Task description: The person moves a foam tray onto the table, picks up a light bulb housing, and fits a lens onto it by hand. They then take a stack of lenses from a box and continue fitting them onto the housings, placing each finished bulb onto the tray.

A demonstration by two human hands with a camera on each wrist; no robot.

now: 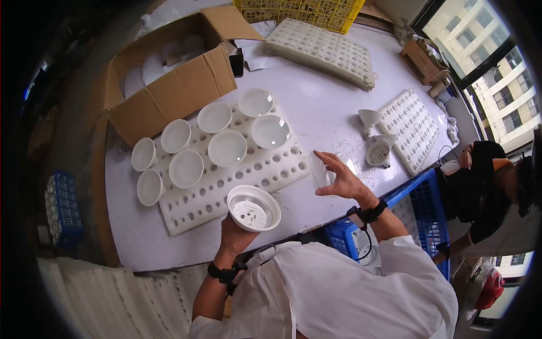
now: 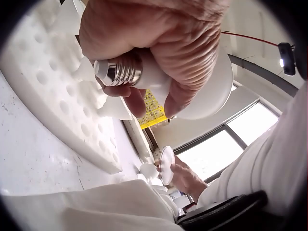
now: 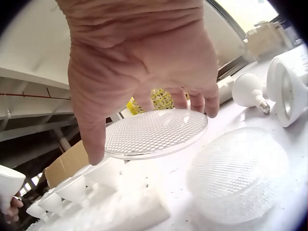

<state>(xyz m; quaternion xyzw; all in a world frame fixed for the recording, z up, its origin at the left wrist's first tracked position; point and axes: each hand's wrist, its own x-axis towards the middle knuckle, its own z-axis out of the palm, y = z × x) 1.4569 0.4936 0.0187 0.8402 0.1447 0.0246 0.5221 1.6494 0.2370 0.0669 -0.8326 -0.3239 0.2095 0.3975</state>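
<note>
My left hand point(image 1: 236, 234) grips a white PAR bulb housing point(image 1: 254, 208) from below, its wide mouth facing up and a perforated plate inside. Its metal screw base point(image 2: 126, 72) pokes out past the curled fingers in the left wrist view. Between thumb and fingertips, my right hand point(image 1: 344, 179) pinches a clear round lens point(image 3: 156, 132) by its edge, over the table. A second dimpled lens point(image 3: 236, 178) lies on the tabletop below it. Left of the hands, several white bulb housings point(image 1: 228, 148) stand mouth-up in a holed foam board point(image 1: 226, 195).
An open cardboard box point(image 1: 169, 96) of white parts sits at the back left. Two bulb housings point(image 1: 370, 118) lie near another foam board point(image 1: 411, 130) on the right. A stacked foam slab point(image 1: 322, 51) is at the back. Blue crates point(image 1: 426, 209) and another person point(image 1: 485, 181) are at right.
</note>
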